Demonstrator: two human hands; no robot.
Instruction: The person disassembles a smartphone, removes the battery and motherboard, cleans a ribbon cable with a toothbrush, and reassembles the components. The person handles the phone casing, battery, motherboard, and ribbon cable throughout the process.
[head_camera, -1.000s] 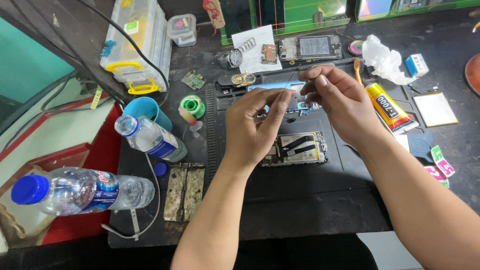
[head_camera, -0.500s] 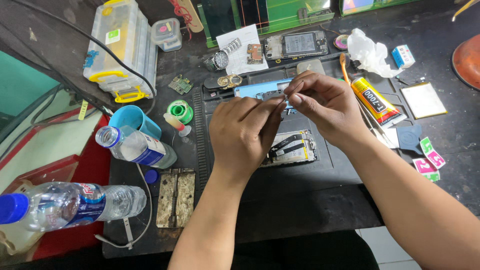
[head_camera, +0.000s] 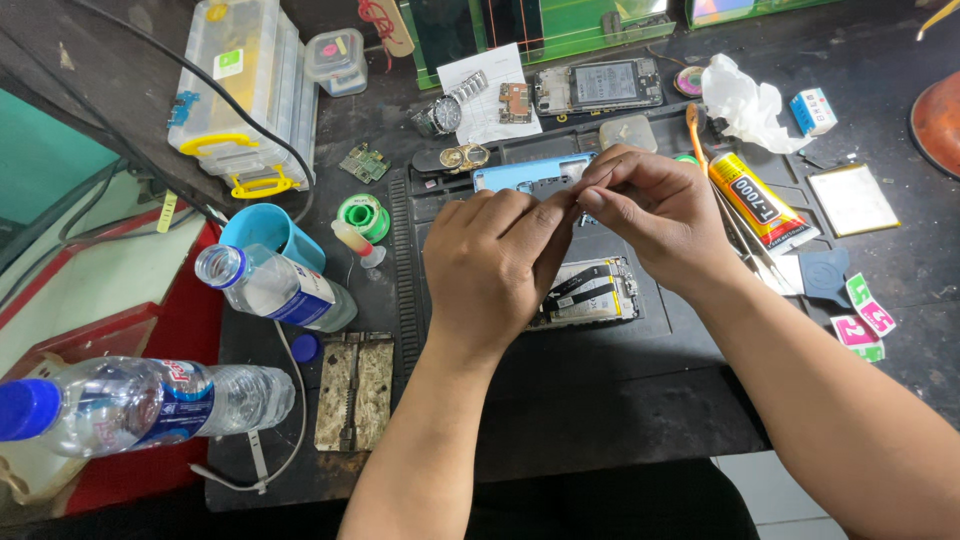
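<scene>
My left hand (head_camera: 497, 265) and right hand (head_camera: 655, 215) pinch closed, fingertips touching, on something too small to identify, above the opened phone with black ribbon cables (head_camera: 588, 292). I should pull slowly and keep both grips low.

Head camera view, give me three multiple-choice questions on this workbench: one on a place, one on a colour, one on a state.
1. Where does the glue tube lie?
A. beside the right hand
B. under the bottles
C. in the organiser box

2. What colour is the cup?
A. red
B. blue
C. white

3. How is the phone under the hands?
A. sealed
B. opened, insides showing
C. wrapped

Answers: 1 A, it lies just beyond the right hand; 2 B, its wall is light blue; 3 B, cables and parts show below the left hand.
</scene>
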